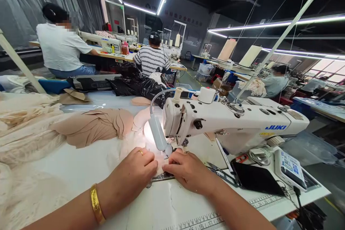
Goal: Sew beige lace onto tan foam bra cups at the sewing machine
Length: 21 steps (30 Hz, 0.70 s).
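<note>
A white JUKI sewing machine [237, 118] stands on the table, its lit gooseneck lamp [157, 133] shining by the needle area. Just in front of the needle, sheer pale fabric [126, 152] lies under my hands. My left hand [138, 167], with a ring and a gold bracelet, is closed on the fabric, left of the needle. To the right, my right hand [187, 169] has its fingers pinched at the fabric's edge near the presser foot. The lamp and my fingers hide the needle and the stitching point.
Overlapping beige fabric pieces [94, 125] and cream lace [29, 143] lie on the left. Scissors [222, 174], a black phone [257, 178], a marker [224, 155] and a white box [290, 169] are at right. Co-workers sit at machines beyond, including a person in a striped shirt [152, 59].
</note>
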Motion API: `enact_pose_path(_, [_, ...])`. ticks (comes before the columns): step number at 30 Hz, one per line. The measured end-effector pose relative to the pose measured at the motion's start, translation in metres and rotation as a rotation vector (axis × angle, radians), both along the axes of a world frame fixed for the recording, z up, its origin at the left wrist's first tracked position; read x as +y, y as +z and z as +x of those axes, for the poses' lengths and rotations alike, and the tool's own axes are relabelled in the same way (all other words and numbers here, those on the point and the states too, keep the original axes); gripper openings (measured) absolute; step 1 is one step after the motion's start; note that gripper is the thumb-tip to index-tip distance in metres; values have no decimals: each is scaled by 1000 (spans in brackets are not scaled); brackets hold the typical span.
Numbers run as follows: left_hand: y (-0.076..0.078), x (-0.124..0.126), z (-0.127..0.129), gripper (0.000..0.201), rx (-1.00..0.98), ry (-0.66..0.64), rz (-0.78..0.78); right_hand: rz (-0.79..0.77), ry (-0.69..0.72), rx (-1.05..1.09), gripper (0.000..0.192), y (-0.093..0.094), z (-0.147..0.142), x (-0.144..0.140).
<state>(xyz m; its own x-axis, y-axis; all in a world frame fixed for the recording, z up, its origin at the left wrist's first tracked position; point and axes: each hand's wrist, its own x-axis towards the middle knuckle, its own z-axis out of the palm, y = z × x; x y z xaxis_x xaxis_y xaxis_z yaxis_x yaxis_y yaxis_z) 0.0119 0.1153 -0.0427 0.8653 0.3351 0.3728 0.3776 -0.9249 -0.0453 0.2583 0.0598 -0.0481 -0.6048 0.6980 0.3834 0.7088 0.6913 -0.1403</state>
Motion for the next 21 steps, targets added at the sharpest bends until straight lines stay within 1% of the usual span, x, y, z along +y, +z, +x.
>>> enact_pose_path(7, [3,-2,6,28,-16,-3,22,-32,10,26,31,0,1,-1])
enact_pose_path(11, [1,-3,7,30,-13,9,17,-53,8,52,33,-1,2,0])
enact_pose_path(14, [-2,-4,8,29,-30,9,-19,-68,8,59,33,-2,2,1])
enact_pose_path(18, [-4,-3,10,30,-45,-31,-41,-88,-41,85,32,-4,0,0])
enact_pose_path(21, [-2,-1,11,32,-53,-44,-43,-80,-63,85,31,-6,-2,0])
